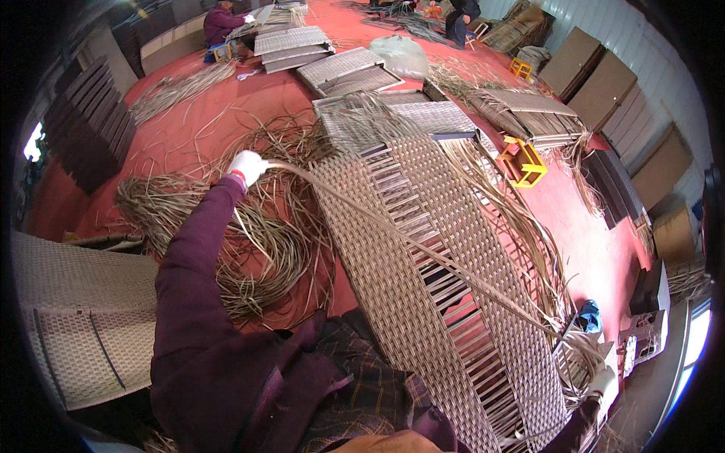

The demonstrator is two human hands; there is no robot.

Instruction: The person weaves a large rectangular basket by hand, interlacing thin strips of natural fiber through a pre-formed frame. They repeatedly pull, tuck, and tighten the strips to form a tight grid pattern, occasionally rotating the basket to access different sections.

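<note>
A long brownish-grey weaving strip [423, 249] runs slantwise over a partly woven wicker panel [377, 249]. My left hand [248, 167], in a white glove, is closed around the strip's far-left end, out beyond the panel's left edge. At the lower right, my gloved right hand [604, 383] is closed at a bunch of looped strips [580, 355] beside the panel; its fingers show only in part. Two broad woven bands make up the panel, with a row of bare crosspieces [445, 294] between them. Loose strips [521, 219] hang along its right side.
A tangled heap of strips [264, 249] covers the red floor left of the panel. Beside me stands a woven piece [91, 317]. A yellow stool [522, 162] is right of the panel, with stacked frames [355, 72] farther off. Another person [223, 26] sits at the back left.
</note>
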